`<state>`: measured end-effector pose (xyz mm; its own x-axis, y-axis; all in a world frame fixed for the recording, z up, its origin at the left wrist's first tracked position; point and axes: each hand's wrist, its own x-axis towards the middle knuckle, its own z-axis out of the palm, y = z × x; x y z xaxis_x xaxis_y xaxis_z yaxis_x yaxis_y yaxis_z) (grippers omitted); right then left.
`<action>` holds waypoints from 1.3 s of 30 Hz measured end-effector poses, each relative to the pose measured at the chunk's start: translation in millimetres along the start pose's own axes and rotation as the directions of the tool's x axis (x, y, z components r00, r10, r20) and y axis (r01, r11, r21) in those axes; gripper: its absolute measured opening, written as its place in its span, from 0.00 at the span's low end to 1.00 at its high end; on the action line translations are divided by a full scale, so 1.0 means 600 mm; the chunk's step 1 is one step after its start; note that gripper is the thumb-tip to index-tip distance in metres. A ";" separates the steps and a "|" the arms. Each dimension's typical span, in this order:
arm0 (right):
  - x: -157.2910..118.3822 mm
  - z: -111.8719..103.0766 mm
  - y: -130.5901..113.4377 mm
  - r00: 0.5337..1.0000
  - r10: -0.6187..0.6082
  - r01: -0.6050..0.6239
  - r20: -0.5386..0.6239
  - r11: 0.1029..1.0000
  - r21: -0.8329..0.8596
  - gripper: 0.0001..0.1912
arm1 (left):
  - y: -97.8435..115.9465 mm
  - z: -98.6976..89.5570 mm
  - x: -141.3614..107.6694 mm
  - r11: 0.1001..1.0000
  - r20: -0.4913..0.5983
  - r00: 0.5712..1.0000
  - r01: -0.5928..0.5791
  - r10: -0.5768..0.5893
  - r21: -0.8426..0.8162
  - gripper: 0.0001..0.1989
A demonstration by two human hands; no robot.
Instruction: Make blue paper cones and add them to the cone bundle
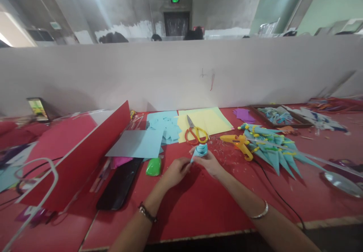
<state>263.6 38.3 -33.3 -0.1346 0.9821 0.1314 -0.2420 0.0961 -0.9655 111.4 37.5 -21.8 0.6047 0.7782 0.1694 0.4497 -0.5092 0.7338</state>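
Between my two hands, above the red table, is a rolled blue paper cone [200, 150] with its wide spiral end upward. My left hand [179, 170] is closed at the cone's narrow lower end. My right hand [209, 163] wraps round the cone's right side. Just beyond the cone lie scissors [195, 133] with red and yellow handles, on the edge of yellow paper sheets [217, 121]. To the right rests a yellow glue gun [239, 144]. Beside it a pile of finished blue paper cones [276, 150] with yellow trim spreads out.
Blue sheets [138, 143], a green lump in wrap [153, 167] and a black phone [120, 185] lie left, beside a leaning red board [85, 161]. A tray of scraps [279, 116] stands back right. The glue gun's cord [278, 193] runs to the front edge. A white partition [170, 74] closes off the back.
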 end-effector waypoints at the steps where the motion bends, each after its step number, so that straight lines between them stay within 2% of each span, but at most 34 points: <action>1: 0.001 0.000 0.000 1.000 0.012 -0.012 -0.018 1.000 0.003 0.18 | -0.002 0.000 0.000 1.000 -0.003 1.000 0.019 -0.019 -0.024 0.12; 6: 0.002 -0.001 0.002 0.995 0.080 -0.080 -0.055 0.997 0.010 0.17 | -0.005 0.000 0.001 0.990 0.016 0.995 0.099 -0.097 -0.099 0.13; 10: -0.001 0.000 -0.001 0.994 0.111 -0.111 0.006 0.994 0.004 0.16 | -0.001 -0.003 0.002 0.996 -0.034 0.998 0.045 -0.048 -0.071 0.14; 14: -0.004 0.003 -0.007 0.994 0.086 -0.087 0.073 0.996 0.000 0.12 | -0.002 -0.004 0.003 0.999 -0.030 1.000 -0.005 0.004 -0.035 0.15; 21: 0.002 -0.001 -0.007 0.993 0.102 -0.101 -0.055 0.995 0.027 0.15 | -0.006 -0.003 0.005 1.000 -0.022 1.000 -0.014 0.014 -0.005 0.16; 28: 0.003 -0.004 0.001 0.994 0.077 -0.071 -0.082 0.995 0.072 0.18 | 0.004 -0.003 0.003 1.000 0.032 0.999 0.022 -0.022 0.008 0.16; 34: 0.004 -0.008 0.011 0.997 0.072 -0.071 -0.011 0.994 0.088 0.14 | 0.006 0.002 0.001 0.995 0.108 0.993 0.057 -0.048 -0.079 0.20; 39: 0.002 -0.005 0.012 0.996 0.082 -0.084 0.024 0.990 0.111 0.16 | 0.002 0.007 0.000 0.979 0.068 0.992 0.114 -0.104 -0.169 0.17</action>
<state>264.2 40.7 -40.8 -0.1774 0.9825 0.0572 -0.3349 -0.0056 -0.9422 114.6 35.2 -23.5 0.5980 0.8001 0.0472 0.3983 -0.3477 0.8488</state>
